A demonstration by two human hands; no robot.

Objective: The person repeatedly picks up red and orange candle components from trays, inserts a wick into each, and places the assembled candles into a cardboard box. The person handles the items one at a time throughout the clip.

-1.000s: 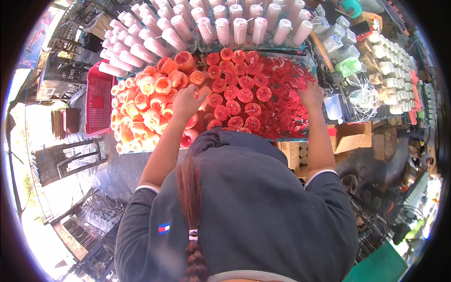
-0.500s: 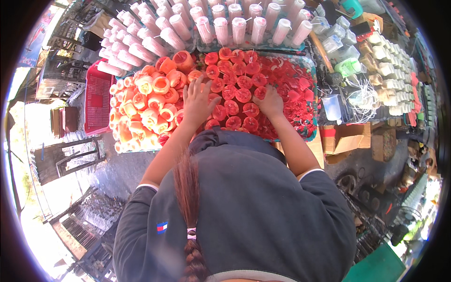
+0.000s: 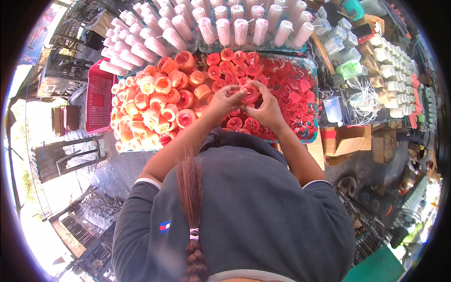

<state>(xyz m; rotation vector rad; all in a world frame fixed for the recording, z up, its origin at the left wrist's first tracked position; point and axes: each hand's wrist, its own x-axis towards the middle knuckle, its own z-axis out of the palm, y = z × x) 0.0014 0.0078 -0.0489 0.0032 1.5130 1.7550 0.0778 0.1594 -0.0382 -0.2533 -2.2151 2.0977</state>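
Observation:
Both my hands hold one round red candle (image 3: 250, 94) above the tray, its wick pointing up. Fingers of my left hand (image 3: 224, 100) close on its left side. My right hand (image 3: 269, 109) curls around its right side with thumb and fingers. Several more red candles with wicks (image 3: 235, 123) stand below and beyond my hands. Orange rose-shaped wax pieces (image 3: 150, 101) crowd the left part, some hollow like cups. Red wax scraps (image 3: 296, 101) cover the right part of the tray (image 3: 315, 108).
Rows of pale pink pillar candles (image 3: 239, 32) stand behind the tray. A red plastic basket (image 3: 94, 105) is at the left. On the right lie a tangle of white string (image 3: 365, 98), a green container (image 3: 348, 68), whitish blocks (image 3: 387, 70) and a cardboard box (image 3: 350, 141).
My hands were apart, palms down over the red candles. Now they have come together, with a red candle lifted between them.

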